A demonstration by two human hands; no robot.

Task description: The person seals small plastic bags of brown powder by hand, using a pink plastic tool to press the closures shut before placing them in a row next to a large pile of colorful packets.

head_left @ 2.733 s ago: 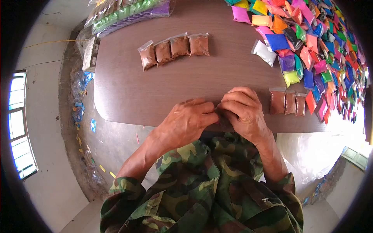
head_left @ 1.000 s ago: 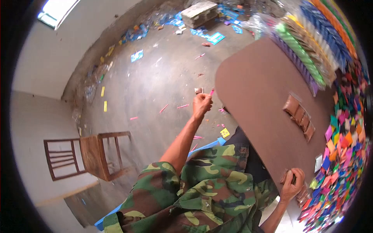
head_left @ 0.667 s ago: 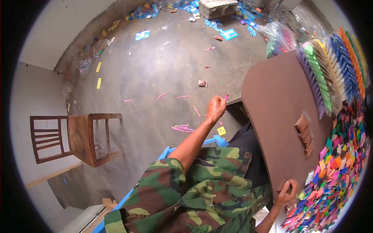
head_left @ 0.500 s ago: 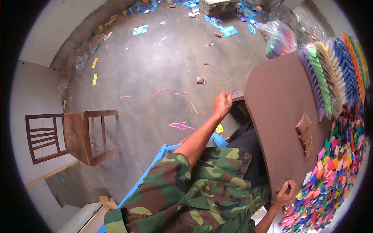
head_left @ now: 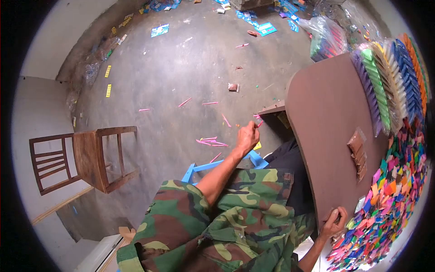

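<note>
My left hand [head_left: 248, 137] is closed around a thin pink strip [head_left: 260, 123], whose end sticks out past the fingers. It hovers over the floor beside the brown table [head_left: 335, 90], close to a ledge [head_left: 273, 109] under the tabletop with pink pieces at its tip. My right hand [head_left: 334, 222] rests at the table's lower edge with fingers curled and pressed together; whatever they hold is hidden. Near it spreads a heap of small colourful folded paper pieces [head_left: 385, 204]. A row of small brown packets [head_left: 357, 154] lies on the tabletop.
Rows of coloured folded pieces in plastic [head_left: 374, 86] stand along the table's far side. Several pink strips [head_left: 210, 142] are scattered on the floor. A wooden chair [head_left: 90, 156] stands at left, a blue frame [head_left: 195, 170] beside me. A filled plastic bag [head_left: 326, 41] sits behind.
My left hand has moved down and left, away from the ledge, with the pink strip in it. Pink pieces now show at the ledge's tip. My right hand stays at the table edge.
</note>
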